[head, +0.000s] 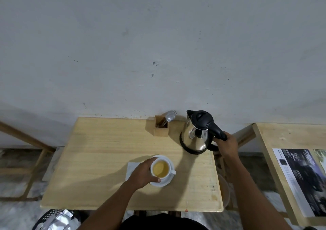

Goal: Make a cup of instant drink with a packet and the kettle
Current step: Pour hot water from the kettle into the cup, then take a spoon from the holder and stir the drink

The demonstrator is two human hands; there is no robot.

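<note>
I see through one wide-angle head camera, looking forward and steeply down over the wooden table (105,159) toward the wall (158,44). The tabletop sits close below, within arm's reach.

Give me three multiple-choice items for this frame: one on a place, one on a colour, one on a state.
1. Where is the wooden cutlery holder?
A. beside the kettle, by the wall
B. on the saucer
C. on the floor

2. What colour is the liquid in the cup?
A. black
B. pale yellow
C. red

3. What is the right hand doing?
A. hanging free
B. holding a spoon
C. gripping the kettle handle

Answers: 1 A, the holder stands left of the kettle at the table's far edge. 2 B, the cup shows yellowish liquid. 3 C, fingers wrap the black handle while the left hand steadies the cup.
</note>
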